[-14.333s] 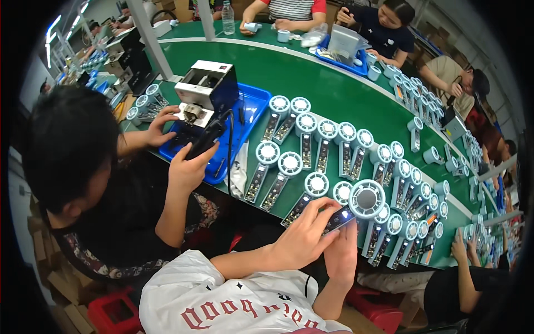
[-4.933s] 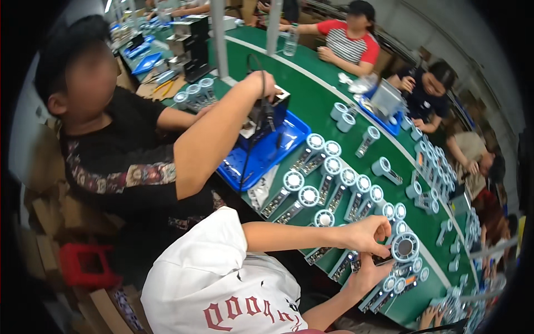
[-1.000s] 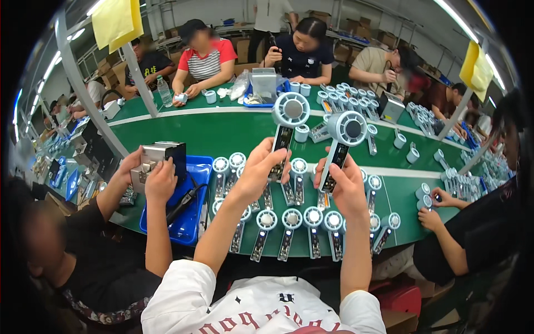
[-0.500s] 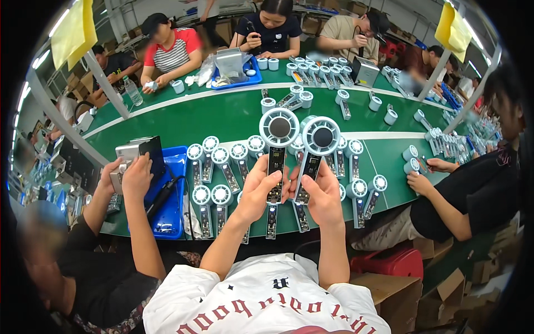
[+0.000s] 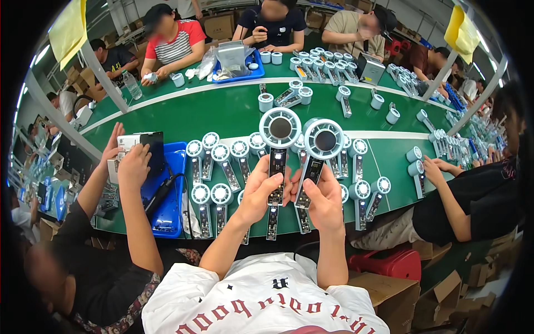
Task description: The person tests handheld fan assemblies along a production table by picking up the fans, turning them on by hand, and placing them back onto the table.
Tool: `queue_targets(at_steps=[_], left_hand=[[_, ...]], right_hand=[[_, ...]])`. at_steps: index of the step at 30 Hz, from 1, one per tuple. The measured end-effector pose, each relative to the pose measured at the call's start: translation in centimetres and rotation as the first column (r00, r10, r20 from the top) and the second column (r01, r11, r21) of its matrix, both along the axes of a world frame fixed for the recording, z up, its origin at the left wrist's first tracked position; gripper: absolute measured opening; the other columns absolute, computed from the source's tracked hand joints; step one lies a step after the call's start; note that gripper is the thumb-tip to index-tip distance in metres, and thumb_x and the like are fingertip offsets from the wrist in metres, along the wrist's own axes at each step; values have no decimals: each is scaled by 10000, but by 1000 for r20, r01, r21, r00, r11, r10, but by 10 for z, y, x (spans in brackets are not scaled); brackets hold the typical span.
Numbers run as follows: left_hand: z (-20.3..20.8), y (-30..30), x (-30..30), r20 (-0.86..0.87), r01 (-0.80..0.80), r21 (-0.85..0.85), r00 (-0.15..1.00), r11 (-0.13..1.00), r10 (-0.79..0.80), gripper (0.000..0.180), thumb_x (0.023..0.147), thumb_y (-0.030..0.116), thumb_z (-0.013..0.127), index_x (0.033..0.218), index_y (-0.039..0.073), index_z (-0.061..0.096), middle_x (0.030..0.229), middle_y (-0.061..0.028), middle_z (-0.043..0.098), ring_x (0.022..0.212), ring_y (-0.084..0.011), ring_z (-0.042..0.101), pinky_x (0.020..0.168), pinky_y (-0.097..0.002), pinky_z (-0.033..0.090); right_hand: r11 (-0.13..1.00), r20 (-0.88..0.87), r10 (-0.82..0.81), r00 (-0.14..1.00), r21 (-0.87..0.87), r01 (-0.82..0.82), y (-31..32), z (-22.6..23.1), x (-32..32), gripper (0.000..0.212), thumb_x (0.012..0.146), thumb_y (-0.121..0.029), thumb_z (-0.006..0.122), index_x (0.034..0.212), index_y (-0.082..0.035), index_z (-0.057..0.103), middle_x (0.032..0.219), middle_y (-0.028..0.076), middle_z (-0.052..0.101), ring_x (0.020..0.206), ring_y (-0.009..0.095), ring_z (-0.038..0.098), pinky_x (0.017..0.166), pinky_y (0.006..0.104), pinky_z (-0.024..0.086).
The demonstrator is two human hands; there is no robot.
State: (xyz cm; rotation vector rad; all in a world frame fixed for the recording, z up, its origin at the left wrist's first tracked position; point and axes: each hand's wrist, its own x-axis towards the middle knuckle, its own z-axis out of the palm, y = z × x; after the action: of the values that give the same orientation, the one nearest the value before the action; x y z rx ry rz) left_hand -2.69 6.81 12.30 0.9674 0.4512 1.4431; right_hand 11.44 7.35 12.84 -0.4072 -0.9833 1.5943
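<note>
Here's the big one: dark red blackletter (image 5: 271, 312) arching across the white shirt (image 5: 267, 269), upside down from up here! A single black blackletter character (image 5: 280, 282) sits above it. Across the way, yellow-green lettering (image 5: 115, 72) on a dark shirt, too small to read. And the pale blue device (image 5: 280, 112) in the left hand (image 5: 257, 192)? Any marks on its board are too tiny!

Our L hand (image 5: 257, 192) has the left fan (image 5: 280, 127) now n our R hand (image 5: 324, 206) the right fan (image 5: 325, 140), vs both hands on just 1 abt 14 s ago. A sec ago we held 'em apart, now the heads are just beside each other. Left fan's board now shows a bright white light (image 5: 278, 157). Co-worker on our left opened one hand (image 5: 114, 142) by the metal box (image 5: 131, 143); co-worker on our right pulled a hand (image 5: 433, 170) back, so that fan's handle (image 5: 420, 186) shows.
</note>
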Motion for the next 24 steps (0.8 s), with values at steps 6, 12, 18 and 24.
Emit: queue_targets(at_steps=[6,12,18,24], left_hand=[[-3,1,-1,5,28,22,1000,999,-28,396,884,96,453,1254,-13,366,868,-113,509,624,-154,488,529,-262,443],[-3,0,-1,-16,-14,6,1000,1000,14,437,862,125,463,1266,-20,379,838,-103,494,613,-153,477,503,-256,426],[-4,3,-2,25,23,9,999,1000,-23,372,894,77,449,1245,-12,365,872,-110,525,630,-153,504,531,-255,448],[-3,3,-4,21,20,2,1000,1000,-20,369,893,80,442,1242,-14,373,876,-109,525,630,-153,504,523,-249,443]], right_hand=[[1000,29,-12,1000,17,12,2,-4,1,392,887,-21,504,1266,18,412,940,159,583,704,190,567,583,282,489],[1000,38,-9,999,-12,9,4,-9,0,395,886,-29,509,1266,22,413,943,160,583,707,189,568,584,277,487],[999,-6,39,999,-35,-39,5,-5,2,359,888,29,481,1240,29,413,985,145,578,727,191,590,614,278,511],[998,-16,62,998,12,-61,6,-5,1,352,888,34,478,1234,34,411,985,151,576,728,202,592,612,280,514]])
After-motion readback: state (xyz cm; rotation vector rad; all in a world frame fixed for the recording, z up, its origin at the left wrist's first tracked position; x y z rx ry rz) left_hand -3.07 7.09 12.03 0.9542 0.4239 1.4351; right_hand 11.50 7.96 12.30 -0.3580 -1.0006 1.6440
